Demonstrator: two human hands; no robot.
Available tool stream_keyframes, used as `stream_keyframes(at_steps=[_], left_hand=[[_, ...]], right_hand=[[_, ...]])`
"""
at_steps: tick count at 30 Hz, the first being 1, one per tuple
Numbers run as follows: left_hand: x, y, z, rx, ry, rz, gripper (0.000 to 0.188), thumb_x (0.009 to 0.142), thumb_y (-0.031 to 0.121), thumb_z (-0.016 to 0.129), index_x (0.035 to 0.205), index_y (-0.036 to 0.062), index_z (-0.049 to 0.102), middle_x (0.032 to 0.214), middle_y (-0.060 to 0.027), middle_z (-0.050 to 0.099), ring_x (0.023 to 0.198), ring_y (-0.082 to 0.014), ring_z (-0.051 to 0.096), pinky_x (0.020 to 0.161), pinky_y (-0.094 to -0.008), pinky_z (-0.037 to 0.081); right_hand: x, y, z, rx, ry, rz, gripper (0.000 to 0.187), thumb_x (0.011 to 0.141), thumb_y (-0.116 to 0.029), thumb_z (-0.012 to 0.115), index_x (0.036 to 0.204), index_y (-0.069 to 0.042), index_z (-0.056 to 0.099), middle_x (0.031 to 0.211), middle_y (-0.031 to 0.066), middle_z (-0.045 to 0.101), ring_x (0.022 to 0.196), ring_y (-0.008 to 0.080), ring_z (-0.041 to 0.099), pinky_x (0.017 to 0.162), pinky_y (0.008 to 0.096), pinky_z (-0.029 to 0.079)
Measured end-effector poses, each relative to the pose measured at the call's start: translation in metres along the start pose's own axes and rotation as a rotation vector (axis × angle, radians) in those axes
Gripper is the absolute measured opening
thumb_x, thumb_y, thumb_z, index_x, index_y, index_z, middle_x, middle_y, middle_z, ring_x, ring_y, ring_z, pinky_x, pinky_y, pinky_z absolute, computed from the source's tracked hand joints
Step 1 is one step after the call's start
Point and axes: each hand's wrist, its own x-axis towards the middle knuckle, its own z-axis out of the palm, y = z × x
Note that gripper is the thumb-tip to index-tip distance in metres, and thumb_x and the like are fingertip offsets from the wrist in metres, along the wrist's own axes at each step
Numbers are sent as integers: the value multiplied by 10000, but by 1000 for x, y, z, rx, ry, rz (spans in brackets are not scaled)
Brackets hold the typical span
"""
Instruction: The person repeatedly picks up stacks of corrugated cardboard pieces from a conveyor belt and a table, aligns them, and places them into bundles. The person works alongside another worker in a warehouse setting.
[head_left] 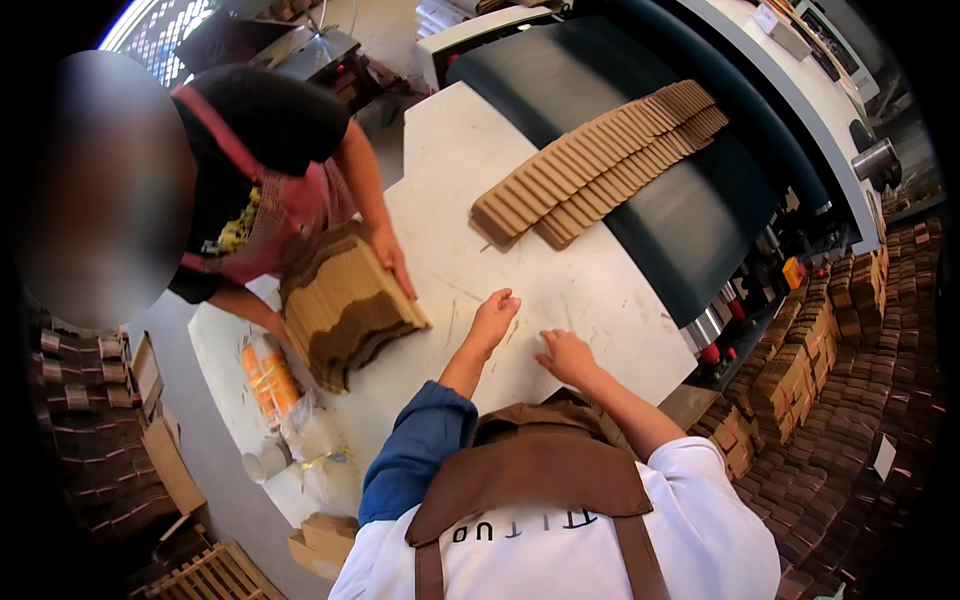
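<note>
My left hand (495, 318) hovers above the white table (440, 280) with its fingers loosely curled and nothing seen in them. My right hand (567, 357) is to its right, fingers apart and pointing left, also holding nothing. Beyond them, two overlapping rows of brown cardboard pieces (600, 160) lie fanned out from the dark conveyor belt (690, 240) onto the table. At the left, a co-worker in a red apron grips a thick stack of cardboard pieces (350, 300) between both hands, standing it on the table.
An orange-and-white wrapped roll (270, 380), a white roll (266, 460) and clear plastic (318, 450) sit at the table's left edge. Bundled cardboard stacks (800, 370) crowd the floor on the right. A wooden pallet (215, 575) is at the lower left.
</note>
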Motion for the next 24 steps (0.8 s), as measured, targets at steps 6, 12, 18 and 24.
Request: stream_keyframes(at_steps=[6,12,18,24], left_hand=[[126,6,49,-352,131,-184,364,895,301,636,1165,71,555,963,-20,589,922,-139,568,751,-304,438],[166,44,94,-601,343,-383,314,870,373,682,1022,115,585,921,12,598,848,-120,560,711,-288,413],[178,59,107,-874,148,-113,464,895,310,664,1275,89,515,1250,-29,562,1143,-200,525,979,-379,414],[201,110,133,-642,36,-21,459,916,123,625,1338,62,456,1324,-53,517,1221,-216,491,999,-368,444]], right_hand=[[7,41,-32,307,-110,-16,498,897,-344,598,1290,-49,514,1193,188,600,1041,336,605,894,411,483],[23,130,-89,583,9,12,480,916,-351,569,1289,-55,512,1125,176,638,976,326,631,859,406,491],[88,214,-178,616,215,25,394,912,-279,612,1219,-40,553,974,114,678,882,238,656,773,345,518],[198,300,-279,176,876,-99,387,850,-214,641,1140,25,549,1163,185,564,1078,373,536,897,413,463]])
